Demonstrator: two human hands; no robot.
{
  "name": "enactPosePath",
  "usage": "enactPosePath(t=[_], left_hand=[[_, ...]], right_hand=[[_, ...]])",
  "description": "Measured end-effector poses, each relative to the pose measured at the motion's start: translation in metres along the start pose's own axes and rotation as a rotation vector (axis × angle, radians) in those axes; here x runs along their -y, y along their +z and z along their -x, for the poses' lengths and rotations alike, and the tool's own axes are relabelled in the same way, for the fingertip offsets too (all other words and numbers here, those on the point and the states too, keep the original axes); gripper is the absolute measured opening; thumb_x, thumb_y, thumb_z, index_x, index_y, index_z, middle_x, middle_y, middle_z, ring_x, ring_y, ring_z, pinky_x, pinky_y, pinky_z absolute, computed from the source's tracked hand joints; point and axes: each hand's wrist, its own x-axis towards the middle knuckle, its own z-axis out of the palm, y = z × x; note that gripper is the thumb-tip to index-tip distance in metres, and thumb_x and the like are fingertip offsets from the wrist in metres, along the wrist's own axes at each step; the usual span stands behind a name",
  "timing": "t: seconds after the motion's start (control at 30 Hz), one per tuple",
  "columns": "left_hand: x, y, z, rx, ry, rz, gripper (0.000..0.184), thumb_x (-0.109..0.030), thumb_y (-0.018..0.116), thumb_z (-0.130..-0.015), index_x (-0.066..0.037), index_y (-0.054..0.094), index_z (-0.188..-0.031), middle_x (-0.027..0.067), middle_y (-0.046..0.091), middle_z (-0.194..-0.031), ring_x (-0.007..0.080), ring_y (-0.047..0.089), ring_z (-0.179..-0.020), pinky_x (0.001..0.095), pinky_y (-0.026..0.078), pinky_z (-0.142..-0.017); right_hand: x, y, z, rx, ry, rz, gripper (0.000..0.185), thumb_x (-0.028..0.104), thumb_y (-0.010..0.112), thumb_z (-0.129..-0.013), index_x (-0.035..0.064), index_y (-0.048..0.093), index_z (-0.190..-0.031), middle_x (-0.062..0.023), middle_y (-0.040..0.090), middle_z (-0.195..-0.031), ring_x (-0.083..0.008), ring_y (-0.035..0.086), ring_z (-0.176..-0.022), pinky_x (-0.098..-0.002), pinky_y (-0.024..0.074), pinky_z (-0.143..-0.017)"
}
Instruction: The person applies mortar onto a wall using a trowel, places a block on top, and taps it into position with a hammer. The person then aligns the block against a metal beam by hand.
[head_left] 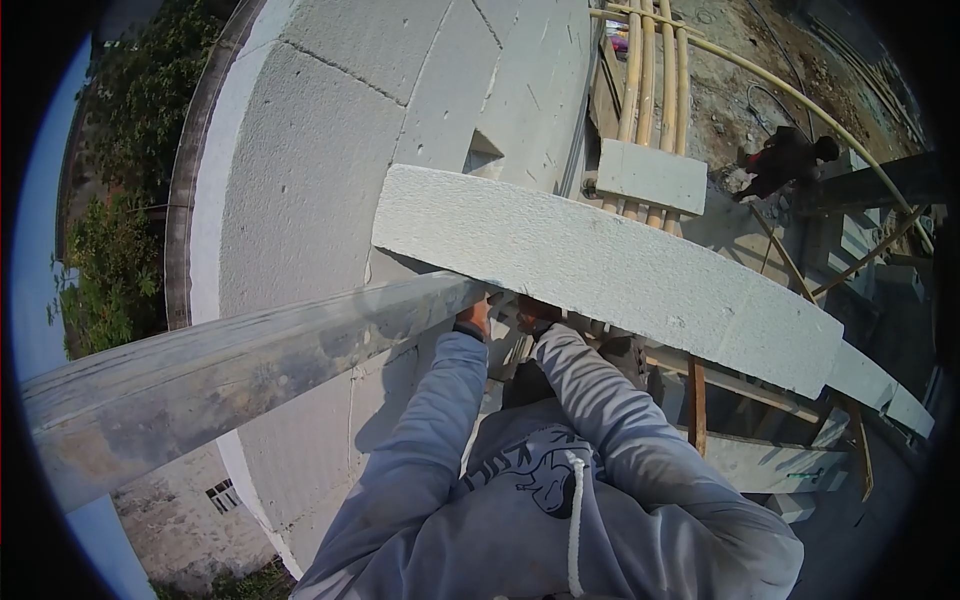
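Observation:
A long white block (600,260) lies across the view, just beyond both hands. My left hand (474,317) is at the block's near edge, beside the end of a grey beam (250,360); its fingers are mostly hidden. My right hand (537,312) is close by, also at the near edge, with its fingers hidden under the block. What either hand grips cannot be made out. Behind the block's left part stands a wall of white blocks (320,130) with a small notch in its top.
A smaller white block (652,177) rests on bamboo poles (660,80) at the upper right. A person (785,163) in dark clothes is on the ground below. Wooden struts (697,405) and more blocks lie at the right. Trees (115,270) stand beyond the wall at the left.

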Motion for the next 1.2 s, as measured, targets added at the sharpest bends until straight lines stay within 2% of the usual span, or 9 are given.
enactPosePath(t=[0.13,0.4,0.6,0.73,0.8,0.83,0.93,1.07,1.2], left_hand=[[-0.002,0.008,0.007,-0.355,0.129,0.299,0.028,-0.023,0.065,-0.076,0.003,0.062,-0.086,0.0242,0.059,-0.090,0.0396,0.057,-0.087,0.0468,0.043,-0.075],[0.016,0.011,0.001,-0.201,0.189,0.247,0.027,-0.023,0.062,-0.079,0.004,0.063,-0.083,0.0244,0.061,-0.083,0.0391,0.058,-0.084,0.0455,0.044,-0.073],[0.013,0.020,-0.003,-0.141,0.157,0.204,0.027,-0.024,0.057,-0.083,0.001,0.063,-0.091,0.0212,0.062,-0.091,0.0359,0.058,-0.089,0.0419,0.044,-0.078],[0.006,0.026,-0.012,-0.082,0.062,0.064,0.030,-0.028,0.058,-0.083,0.000,0.063,-0.094,0.0204,0.062,-0.095,0.0355,0.058,-0.093,0.0410,0.044,-0.082],[0.006,0.024,-0.015,-0.037,0.041,-0.016,0.032,-0.029,0.059,-0.083,0.000,0.064,-0.096,0.0200,0.062,-0.096,0.0353,0.057,-0.095,0.0406,0.043,-0.084],[0.007,0.019,-0.015,-0.018,0.052,-0.054,0.033,-0.030,0.059,-0.083,0.000,0.064,-0.097,0.0197,0.062,-0.097,0.0352,0.057,-0.096,0.0404,0.043,-0.086],[0.016,0.004,-0.018,0.037,0.148,-0.179,0.036,-0.034,0.059,-0.081,-0.002,0.064,-0.096,0.0194,0.062,-0.098,0.0344,0.057,-0.097,0.0409,0.043,-0.085],[0.044,0.016,-0.036,-0.065,0.189,-0.104,0.036,-0.034,0.060,-0.078,-0.004,0.063,-0.097,0.0197,0.061,-0.101,0.0348,0.057,-0.096,0.0415,0.044,-0.084],[0.052,-0.001,-0.038,-0.197,0.167,0.038,0.034,-0.032,0.059,-0.079,-0.004,0.062,-0.099,0.0185,0.061,-0.101,0.0337,0.057,-0.095,0.0411,0.044,-0.082]], right_hand=[[0.001,-0.003,0.005,0.044,-0.007,0.020,0.043,0.029,0.048,-0.083,0.0032,0.053,-0.118,-0.0217,0.050,-0.122,-0.0380,0.047,-0.114,-0.0515,0.0360,-0.094],[0.006,-0.004,0.012,-0.450,-0.128,0.043,0.036,0.025,0.048,-0.085,0.0007,0.055,-0.111,-0.0201,0.059,-0.104,-0.0313,0.058,-0.095,-0.0446,0.0466,-0.079],[-0.013,-0.014,0.002,0.190,0.024,-0.069,0.033,0.025,0.045,-0.088,0.0022,0.056,-0.110,-0.0178,0.060,-0.094,-0.0279,0.061,-0.082,-0.0399,0.0488,-0.068],[-0.012,-0.032,0.020,0.570,0.225,-0.485,0.032,0.024,0.043,-0.089,0.0032,0.057,-0.109,-0.0162,0.062,-0.087,-0.0257,0.062,-0.073,-0.0368,0.0503,-0.061],[-0.009,-0.044,0.035,0.607,0.456,-0.903,0.031,0.024,0.042,-0.090,0.0037,0.057,-0.108,-0.0154,0.062,-0.084,-0.0246,0.063,-0.069,-0.0353,0.0510,-0.058],[-0.004,-0.049,0.044,0.492,0.574,-1.126,0.030,0.027,0.046,-0.090,0.0021,0.060,-0.096,-0.0107,0.058,-0.065,-0.0183,0.057,-0.047,-0.0271,0.0436,-0.040],[0.007,-0.081,0.075,0.420,0.581,-1.234,0.030,0.028,0.057,-0.086,-0.0002,0.061,-0.076,-0.0088,0.058,-0.061,-0.0148,0.060,-0.056,-0.0269,0.0456,-0.049],[0.013,-0.078,0.082,-0.197,-0.212,-0.554,0.037,0.036,0.061,-0.084,-0.0002,0.061,-0.090,-0.0130,0.063,-0.073,-0.0270,0.060,-0.062,-0.0374,0.0461,-0.057],[0.050,-0.143,0.077,0.026,-0.341,-0.591,0.034,0.034,0.062,-0.084,0.0015,0.062,-0.092,-0.0159,0.063,-0.076,-0.0290,0.062,-0.068,-0.0378,0.0460,-0.062]])
